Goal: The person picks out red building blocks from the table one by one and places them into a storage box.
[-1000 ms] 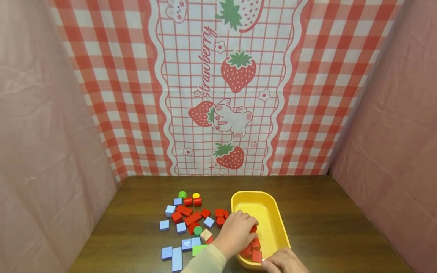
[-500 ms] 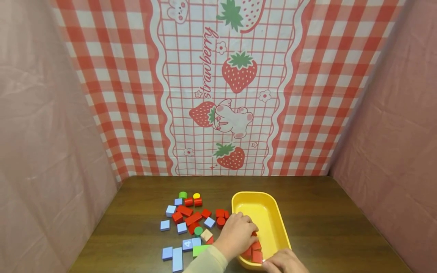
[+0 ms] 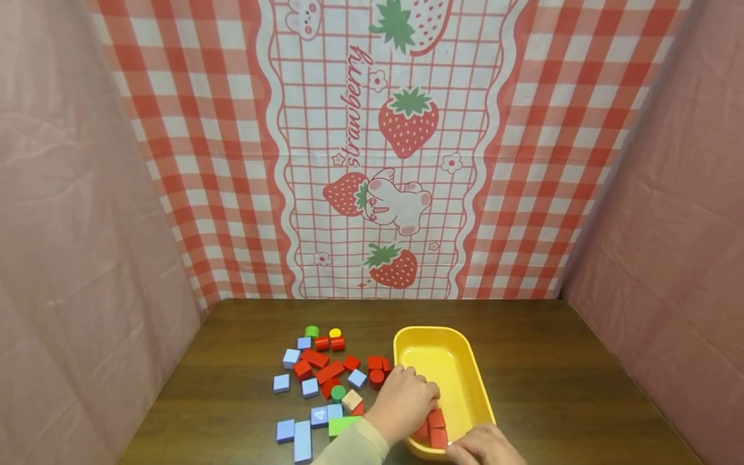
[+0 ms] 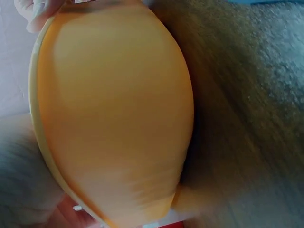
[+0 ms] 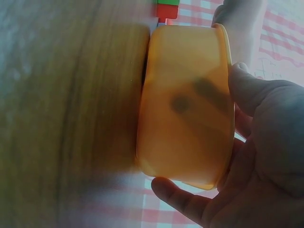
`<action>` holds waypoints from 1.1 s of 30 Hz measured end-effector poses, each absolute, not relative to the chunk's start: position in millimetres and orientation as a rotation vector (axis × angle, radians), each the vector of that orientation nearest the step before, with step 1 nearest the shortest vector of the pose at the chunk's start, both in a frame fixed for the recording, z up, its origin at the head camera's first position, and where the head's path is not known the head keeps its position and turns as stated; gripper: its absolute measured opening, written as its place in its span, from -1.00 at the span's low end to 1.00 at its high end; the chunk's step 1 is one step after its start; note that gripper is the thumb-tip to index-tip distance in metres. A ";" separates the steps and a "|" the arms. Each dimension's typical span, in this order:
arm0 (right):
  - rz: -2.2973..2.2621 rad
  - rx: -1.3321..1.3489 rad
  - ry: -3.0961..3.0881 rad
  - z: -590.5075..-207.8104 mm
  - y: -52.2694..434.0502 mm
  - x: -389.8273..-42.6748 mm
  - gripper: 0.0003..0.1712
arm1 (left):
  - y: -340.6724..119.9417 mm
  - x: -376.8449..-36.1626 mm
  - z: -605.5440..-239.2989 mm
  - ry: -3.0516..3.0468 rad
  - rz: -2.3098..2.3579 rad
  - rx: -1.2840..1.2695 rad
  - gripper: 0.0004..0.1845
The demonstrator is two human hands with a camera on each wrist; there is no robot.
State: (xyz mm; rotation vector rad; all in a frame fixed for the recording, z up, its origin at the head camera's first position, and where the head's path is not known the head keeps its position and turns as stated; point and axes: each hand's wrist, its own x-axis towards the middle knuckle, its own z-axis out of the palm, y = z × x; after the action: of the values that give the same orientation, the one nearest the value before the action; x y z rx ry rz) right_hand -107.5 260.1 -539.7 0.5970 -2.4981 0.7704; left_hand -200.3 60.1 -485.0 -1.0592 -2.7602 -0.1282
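Left hand point(image 3: 403, 402) has sunk lower into the yellow tray point(image 3: 465, 361), fingers curled over the red blocks point(image 3: 436, 427) being set down; whether it still grasps one, I cannot tell. Right hand point(image 3: 485, 445) grasps the tray's near rim.

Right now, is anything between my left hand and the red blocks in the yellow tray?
Nothing visible. Your left hand reaches over the yellow tray's rim and rests right on the red blocks at its near end. Your right hand grips the tray's near corner, off to the side.
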 end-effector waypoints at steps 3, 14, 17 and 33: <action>0.786 0.569 -2.523 -538.4 259.2 -105.3 -0.69 | 54.6 -201.2 -479.1 -2.723 -0.189 -1.055 -0.83; 0.821 0.419 -2.685 -528.5 254.9 -98.5 -0.77 | -39.5 -203.4 -475.2 -2.735 -0.309 -1.003 -0.80; 0.797 0.458 -2.686 -527.2 257.3 -100.3 -0.78 | -56.2 -196.5 -483.4 -2.745 -0.199 -1.068 -0.79; 0.812 0.502 -2.663 -529.6 260.0 -102.5 -0.78 | -47.1 -167.6 -491.6 -2.746 -0.179 -1.170 -0.86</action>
State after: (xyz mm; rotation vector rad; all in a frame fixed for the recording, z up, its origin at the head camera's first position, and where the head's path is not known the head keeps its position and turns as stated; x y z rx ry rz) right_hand -102.5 260.0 -529.6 0.5016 -2.6633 0.8123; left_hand -167.6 -47.1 -491.6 -1.1704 -2.7465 -0.1787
